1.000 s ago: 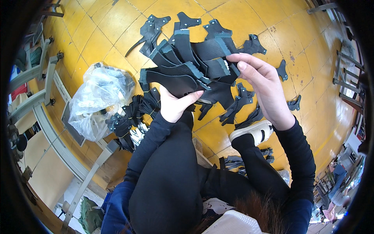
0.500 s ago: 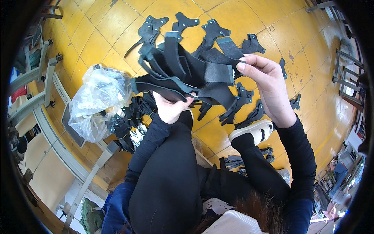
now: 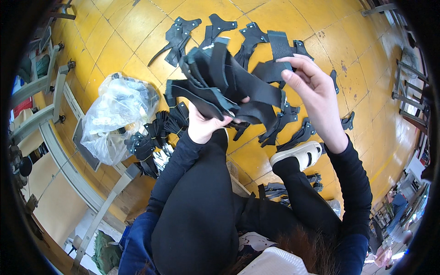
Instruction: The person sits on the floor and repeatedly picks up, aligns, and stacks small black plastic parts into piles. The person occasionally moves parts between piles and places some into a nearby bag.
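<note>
My left hand point(image 3: 205, 126) grips a thick bundle of black leather strips point(image 3: 238, 82) with greyish-blue cut edges. The strips fan out from it, curling upward and to the right. Beside their right ends is my right hand point(image 3: 316, 87), thumb and index finger parted. One strip's end point(image 3: 272, 71) lies at these fingertips, and a wider strip point(image 3: 279, 44) sticks up just beyond. Past the bundle, small piles of black forked leather pieces point(image 3: 254, 36) rest in an arc on the yellow tiled floor point(image 3: 211, 9).
A clear plastic bag point(image 3: 117, 110) sits at the left, next to bundled black strips point(image 3: 160, 126). Metal frames point(image 3: 50, 114) line the left side. My foot in a cream sandal point(image 3: 302, 155) is near more black pieces point(image 3: 300, 133). A dark rack point(image 3: 408, 87) stands far right.
My right thumb and index finger have parted from their pinch on a strip's end. The bundle in my left hand has shifted slightly right, and its strips have spread differently.
</note>
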`<state>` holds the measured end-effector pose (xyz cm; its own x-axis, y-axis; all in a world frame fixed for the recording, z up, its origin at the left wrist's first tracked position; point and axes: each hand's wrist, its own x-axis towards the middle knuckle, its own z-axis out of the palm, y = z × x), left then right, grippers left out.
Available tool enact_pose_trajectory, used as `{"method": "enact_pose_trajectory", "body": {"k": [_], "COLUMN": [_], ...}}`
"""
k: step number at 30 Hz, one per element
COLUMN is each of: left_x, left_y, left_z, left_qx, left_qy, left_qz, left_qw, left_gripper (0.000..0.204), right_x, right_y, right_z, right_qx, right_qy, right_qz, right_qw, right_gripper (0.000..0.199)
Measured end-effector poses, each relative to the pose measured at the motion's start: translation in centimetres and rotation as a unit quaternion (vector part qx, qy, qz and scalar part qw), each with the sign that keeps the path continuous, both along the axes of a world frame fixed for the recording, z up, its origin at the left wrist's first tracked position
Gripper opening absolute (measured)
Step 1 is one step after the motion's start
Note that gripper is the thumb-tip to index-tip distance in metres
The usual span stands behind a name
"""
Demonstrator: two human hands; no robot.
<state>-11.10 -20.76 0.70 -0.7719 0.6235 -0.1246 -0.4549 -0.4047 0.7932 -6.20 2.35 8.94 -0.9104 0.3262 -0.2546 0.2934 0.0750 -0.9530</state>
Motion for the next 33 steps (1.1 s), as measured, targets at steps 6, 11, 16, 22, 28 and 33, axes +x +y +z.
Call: {"method": "enact_pose_trajectory", "body": {"k": [6, 11, 16, 22, 28, 33], "left_x": [0.3, 0.7, 1.1, 0.6, -0.3, -0.9], "left_y": [-1.8, 0.1, -2.6, -1.7, -0.5, 0.2], "left_z": [-1.2, 1.8, -2.6, -1.5, 0.2, 0.9], "left_qx": [-0.041, 0.044, 0.069, -0.184, -0.249, -0.307], "left_qy": [0.012, -0.119, -0.001, 0.204, 0.228, 0.196], "left_qz": [-0.139, -0.114, -0.155, -0.170, -0.211, -0.238], "left_qw": [0.989, 0.985, 0.986, 0.946, 0.917, 0.901], "left_gripper": [0.065, 0.065, 0.074, 0.067, 0.039, 0.031], "right_x": [-0.5, -0.3, -0.2, -0.4, -0.2, -0.3], "right_y": [-1.0, -1.6, -1.7, -1.5, -1.3, -1.4], "right_z": [1.2, 1.4, 1.0, 1.3, 0.2, 0.3], "right_qx": [0.148, 0.041, 0.073, 0.121, 0.187, 0.275], "right_qy": [0.062, 0.010, 0.022, 0.043, 0.051, 0.091], "right_qz": [0.133, 0.166, 0.120, 0.072, 0.093, 0.065], "right_qw": [0.978, 0.985, 0.990, 0.989, 0.977, 0.955], "right_gripper": [0.030, 0.015, 0.014, 0.022, 0.032, 0.049]}}
